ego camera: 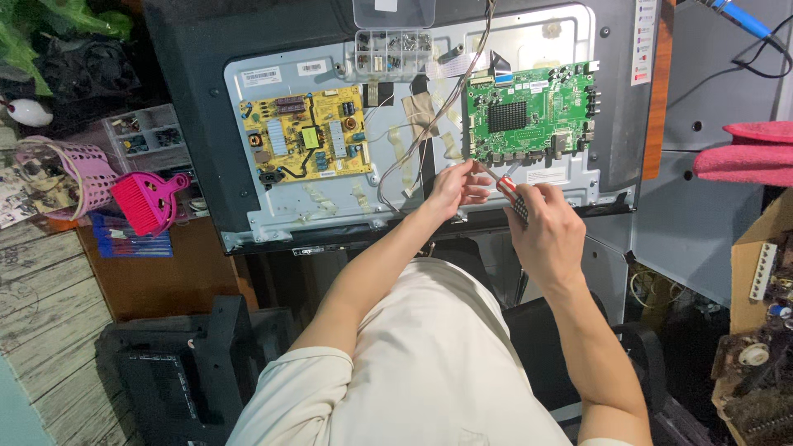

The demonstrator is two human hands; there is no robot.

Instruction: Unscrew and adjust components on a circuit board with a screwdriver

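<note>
Right hand [547, 235] closed around the red-and-black handle of a screwdriver [505, 186], knuckles toward the camera. Left hand [457, 186] partly curled, fingertips pinched at the screwdriver's shaft just below the bottom edge of the green main board [529, 111]; whether anything small sits between those fingertips cannot be told. Screwdriver lying on a diagonal, long axis running from the handle at lower right up to the tip at upper left, tip aimed at the lower left corner of the green main board. Both hands hovering over the grey metal back panel [248, 173] of an opened flat television lying on the surface.

Left of the green main board, past a bundle of thin wires [429, 116] and strips of tape, a yellow power supply board [306, 136] fixed to the same panel. Above and left of the green main board, at the panel's top edge, a clear plastic compartment box [392, 49] of small parts with its lid raised. Far left of the green main board, beyond the television, a pink hand brush [144, 201] beside a pink basket [70, 173]. Right of the green main board, off the panel, a pink cloth [747, 153].
</note>
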